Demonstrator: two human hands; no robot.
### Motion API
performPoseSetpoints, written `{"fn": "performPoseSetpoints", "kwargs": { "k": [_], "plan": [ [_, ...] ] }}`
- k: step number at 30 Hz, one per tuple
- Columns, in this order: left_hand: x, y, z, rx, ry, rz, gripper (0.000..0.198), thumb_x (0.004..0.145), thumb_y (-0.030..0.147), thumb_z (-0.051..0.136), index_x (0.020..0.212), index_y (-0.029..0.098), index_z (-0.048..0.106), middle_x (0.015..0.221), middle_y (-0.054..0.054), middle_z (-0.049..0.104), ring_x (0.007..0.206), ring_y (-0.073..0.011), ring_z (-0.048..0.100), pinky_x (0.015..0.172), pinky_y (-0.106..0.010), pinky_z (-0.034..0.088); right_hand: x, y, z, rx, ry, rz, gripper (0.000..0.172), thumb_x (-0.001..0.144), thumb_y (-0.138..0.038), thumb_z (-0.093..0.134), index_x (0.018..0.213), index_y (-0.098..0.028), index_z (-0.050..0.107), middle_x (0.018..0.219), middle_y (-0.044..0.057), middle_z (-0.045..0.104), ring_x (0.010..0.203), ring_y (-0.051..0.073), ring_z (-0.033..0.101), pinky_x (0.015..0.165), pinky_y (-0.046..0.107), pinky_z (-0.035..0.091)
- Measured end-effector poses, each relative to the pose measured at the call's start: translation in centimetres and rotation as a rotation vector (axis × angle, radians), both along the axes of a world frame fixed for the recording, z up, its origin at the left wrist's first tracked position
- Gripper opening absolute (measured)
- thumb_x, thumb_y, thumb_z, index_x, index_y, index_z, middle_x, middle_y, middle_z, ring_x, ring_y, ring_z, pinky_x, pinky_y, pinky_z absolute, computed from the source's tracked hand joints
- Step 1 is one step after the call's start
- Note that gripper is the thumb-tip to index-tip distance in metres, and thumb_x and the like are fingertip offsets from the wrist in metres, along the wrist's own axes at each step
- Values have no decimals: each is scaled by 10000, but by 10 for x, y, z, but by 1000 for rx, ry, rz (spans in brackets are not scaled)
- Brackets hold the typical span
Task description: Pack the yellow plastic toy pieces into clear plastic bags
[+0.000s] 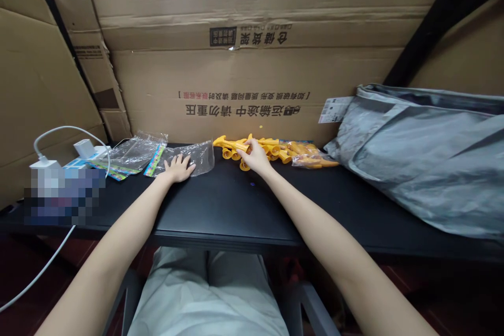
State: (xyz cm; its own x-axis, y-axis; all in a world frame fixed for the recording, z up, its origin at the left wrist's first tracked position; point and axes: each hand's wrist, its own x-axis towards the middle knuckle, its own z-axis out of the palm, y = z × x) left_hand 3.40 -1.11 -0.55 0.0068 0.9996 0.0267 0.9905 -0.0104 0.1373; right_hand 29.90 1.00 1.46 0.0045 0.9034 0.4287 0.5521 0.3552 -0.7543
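My left hand point(179, 169) lies flat with fingers spread on a clear plastic bag point(202, 160) that has a colourful printed header strip. My right hand point(255, 157) pinches a long yellow plastic piece point(230, 143) at its right end; the other end, hooked in shape, points left. Beneath and beside that hand is a pile of similar yellow pieces point(275, 151) with round, cup-like open ends. Their exact kind is hard to make out. Right of the pile, more yellow pieces lie in a clear packet point(309, 156).
Other clear bags point(137, 152) lie farther left on the black table point(228, 210). White chargers point(46, 168) with a cable point(71, 127) stand at the left, beside a blurred-out object. A large grey bag point(417, 163) fills the right side. Printed cardboard point(244, 73) walls the back.
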Motion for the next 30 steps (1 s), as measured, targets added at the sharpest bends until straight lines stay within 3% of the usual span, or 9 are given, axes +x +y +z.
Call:
{"fn": "performPoseSetpoints", "kwargs": {
  "k": [4, 9, 13, 18, 21, 24, 27, 30],
  "plan": [
    [-6, 4, -1, -160, 24, -52, 655, 862, 581, 178, 1446, 284, 183, 1522, -49, 81, 1389, -301, 45, 1040, -623, 41, 1, -6, 8, -131, 288, 203, 307, 716, -323, 631, 864, -212, 386, 830, -7, 544, 438, 66, 484, 508, 300, 497],
    [-24, 2, 15, -229, 43, -120, 646, 853, 531, 252, 1444, 276, 193, 1519, -33, 59, 1390, -291, 29, 1038, -619, -4, 5, -11, 8, -293, 131, 464, 366, 651, -322, 712, 838, -198, 422, 680, -43, 549, 400, 61, 474, 391, 233, 449],
    [-32, 2, 19, -183, 0, -72, 595, 844, 506, 306, 1404, 306, 301, 1504, 4, 174, 1386, -315, 72, 1012, -656, -52, 9, -11, 8, -381, 10, 507, 317, 669, -276, 698, 871, -194, 467, 677, -33, 574, 388, 60, 471, 382, 235, 441],
    [-25, 3, 15, 49, -15, -25, 546, 892, 481, 212, 1339, 235, 405, 1433, -57, 375, 1372, -308, 168, 1028, -648, -32, 9, -15, 13, -505, -57, 529, 354, 687, -243, 697, 963, -162, 490, 646, -32, 568, 441, 87, 536, 420, 233, 464],
    [-9, -4, 18, 143, 14, -104, 533, 882, 523, 243, 1212, 186, 493, 1331, -114, 497, 1321, -315, 297, 1030, -648, 24, 6, -19, 14, -577, -77, 550, 414, 651, -267, 740, 965, -145, 499, 639, -27, 573, 471, 96, 563, 421, 218, 469],
    [9, -12, 23, 134, 4, -142, 554, 827, 608, 323, 1076, 157, 528, 1127, -151, 622, 1118, -316, 529, 1010, -583, 232, 3, -21, 13, -604, -78, 565, 406, 616, -261, 761, 925, -141, 526, 648, -18, 588, 498, 101, 576, 440, 222, 493],
    [22, -18, 25, 137, 17, -151, 500, 783, 589, 418, 990, 153, 547, 1032, -164, 647, 987, -317, 598, 876, -469, 413, 2, -22, 12, -572, -88, 567, 317, 605, -232, 755, 841, -135, 567, 604, -20, 584, 500, 92, 565, 454, 211, 496],
    [26, -20, 25, 136, 29, -156, 318, 762, 467, 485, 862, 181, 581, 930, -125, 668, 898, -287, 627, 761, -373, 459, 0, -22, 11, -530, -109, 554, 272, 590, -232, 758, 790, -136, 600, 560, -26, 577, 472, 81, 541, 448, 203, 481]
  ]
}}
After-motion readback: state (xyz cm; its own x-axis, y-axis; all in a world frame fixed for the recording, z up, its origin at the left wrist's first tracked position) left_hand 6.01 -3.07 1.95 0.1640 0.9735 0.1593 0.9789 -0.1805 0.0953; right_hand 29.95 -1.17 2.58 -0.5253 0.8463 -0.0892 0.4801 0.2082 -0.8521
